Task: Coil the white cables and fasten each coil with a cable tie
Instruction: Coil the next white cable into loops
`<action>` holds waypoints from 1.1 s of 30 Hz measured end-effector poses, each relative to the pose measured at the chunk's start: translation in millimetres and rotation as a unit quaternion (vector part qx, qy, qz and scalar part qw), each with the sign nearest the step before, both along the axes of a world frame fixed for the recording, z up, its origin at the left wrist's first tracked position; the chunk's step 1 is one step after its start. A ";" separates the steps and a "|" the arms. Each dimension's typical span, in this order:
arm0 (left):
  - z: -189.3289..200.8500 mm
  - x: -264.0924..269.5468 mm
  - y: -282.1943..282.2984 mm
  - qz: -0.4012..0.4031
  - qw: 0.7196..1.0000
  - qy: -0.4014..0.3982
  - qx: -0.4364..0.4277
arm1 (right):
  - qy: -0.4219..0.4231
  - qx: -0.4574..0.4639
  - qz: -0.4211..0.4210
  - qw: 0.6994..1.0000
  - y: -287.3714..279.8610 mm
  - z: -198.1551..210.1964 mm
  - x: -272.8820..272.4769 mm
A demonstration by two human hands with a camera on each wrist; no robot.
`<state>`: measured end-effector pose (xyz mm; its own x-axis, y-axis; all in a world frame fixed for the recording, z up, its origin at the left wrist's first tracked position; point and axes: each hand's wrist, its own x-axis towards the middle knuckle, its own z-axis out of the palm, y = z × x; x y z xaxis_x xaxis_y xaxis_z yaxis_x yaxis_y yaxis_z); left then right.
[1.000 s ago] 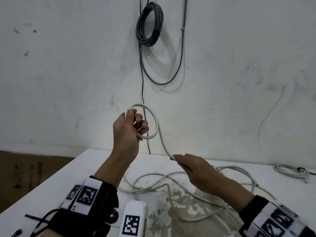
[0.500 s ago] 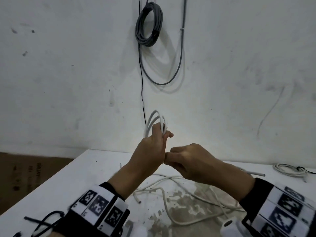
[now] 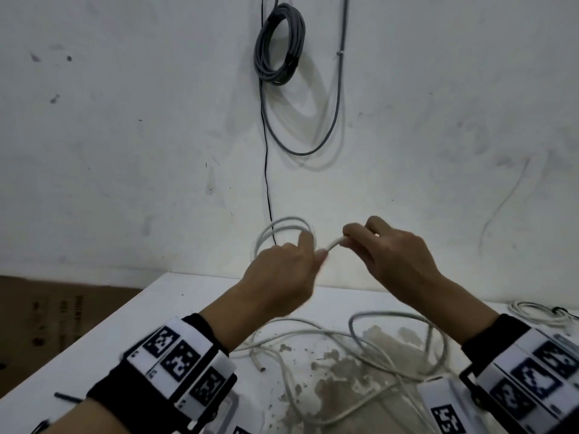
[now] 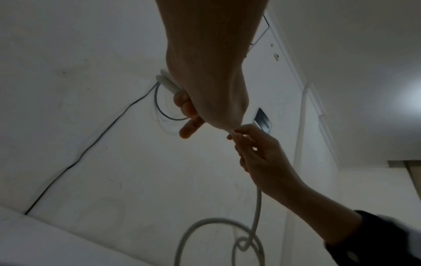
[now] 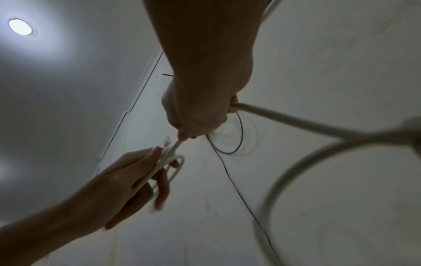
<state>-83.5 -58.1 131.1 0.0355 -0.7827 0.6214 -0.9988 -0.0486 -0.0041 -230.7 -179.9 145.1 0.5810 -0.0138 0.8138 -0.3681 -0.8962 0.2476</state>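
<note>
Both hands are raised in front of the chest, close together. The left hand [image 3: 283,270] curls its fingers round a few loops of white cable [image 3: 283,228], while the right hand [image 3: 390,255] pinches the same cable between thumb and fingertips just beside it.

My white table [image 3: 150,314] stands against the wall, its top worn through to a rough grey-brown patch [image 3: 338,380] near the middle. Slack loops of the white cable [image 3: 385,343] lie across that patch, one cut end [image 3: 261,368] resting just left of it. A second, small white cable coil [image 3: 539,313] sits at the far right edge. A thin black strip [image 3: 67,397], possibly a cable tie, lies at the near left.
</note>
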 end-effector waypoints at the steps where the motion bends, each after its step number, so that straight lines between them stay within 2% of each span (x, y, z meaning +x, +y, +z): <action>1: -0.6 -4.9 3.4 -0.017 0.999 0.026 0.035 | -0.011 0.004 -0.006 1.000 -2.7 2.2 -0.9; 3: 1.7 -6.7 6.8 -0.034 0.993 0.073 0.084 | -0.024 0.033 -0.018 0.999 -9.0 4.0 -0.8; 5: 9.5 1.8 7.3 -0.027 0.991 0.089 0.093 | -0.022 0.040 -0.022 0.999 -12.1 3.4 0.8; 9: 24.9 21.1 7.9 -0.003 0.993 0.116 0.018 | 0.015 0.005 -0.001 1.000 -23.8 1.1 1.4; 11: 27.3 25.5 8.4 0.027 0.994 0.103 -0.010 | 0.051 -0.036 -0.048 0.997 -30.8 3.1 2.4; 12: 26.6 26.3 8.2 0.041 0.995 0.094 -0.022 | 0.078 -0.020 -0.089 0.993 -29.8 4.5 4.4; 13: 25.2 26.2 7.6 0.053 0.994 0.087 -0.036 | 0.118 0.042 -0.126 0.984 -23.2 6.1 6.5; 15: 21.2 24.2 5.4 0.069 0.992 0.085 -0.056 | 0.174 0.242 -0.153 0.942 -10.5 7.4 10.2; 16: 18.5 23.4 4.2 0.072 0.991 0.090 -0.061 | 0.166 0.373 -0.119 0.905 -4.2 9.2 10.9; 17: 15.1 22.4 3.1 0.071 0.991 0.097 -0.065 | 0.142 0.495 -0.070 0.854 0.9 11.3 11.4; 18: 12.0 21.9 2.7 0.065 0.990 0.107 -0.071 | 0.110 0.576 -0.020 0.810 4.5 16.0 11.5; 19: 9.1 21.4 2.9 0.054 0.988 0.124 -0.080 | 0.079 0.611 0.019 0.787 5.1 22.4 10.7; 20: 7.4 20.4 3.6 0.039 0.985 0.144 -0.087 | 0.048 0.620 0.056 0.781 4.1 30.5 10.2; 22: 7.9 16.3 5.1 0.002 0.980 0.176 -0.095 | -0.021 0.590 0.145 0.794 1.3 50.1 11.7; 25: 14.9 9.3 2.1 -0.051 0.975 0.181 -0.117 | -0.122 0.470 0.273 0.830 1.4 76.4 14.5; 27: 17.6 7.3 -2.3 -0.068 0.972 0.185 -0.129 | -0.150 0.408 0.321 0.841 -0.1 84.0 12.3; 29: 13.5 7.4 -6.1 -0.068 0.972 0.191 -0.122 | -0.134 0.370 0.318 0.862 -6.3 85.6 8.1; 31: 6.9 6.4 -6.6 -0.070 0.968 0.209 -0.120 | -0.109 0.346 0.271 0.891 -16.6 82.4 6.7; 33: 2.7 3.6 -5.5 -0.088 0.951 0.266 -0.130 | -0.108 0.336 0.216 0.910 -23.0 75.4 6.0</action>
<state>-79.9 -63.6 133.8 0.2824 -0.6281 0.7251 -0.8489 0.1885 0.4939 -224.7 -202.9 220.5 0.4770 -0.3588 0.8024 0.0803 -0.8913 -0.4463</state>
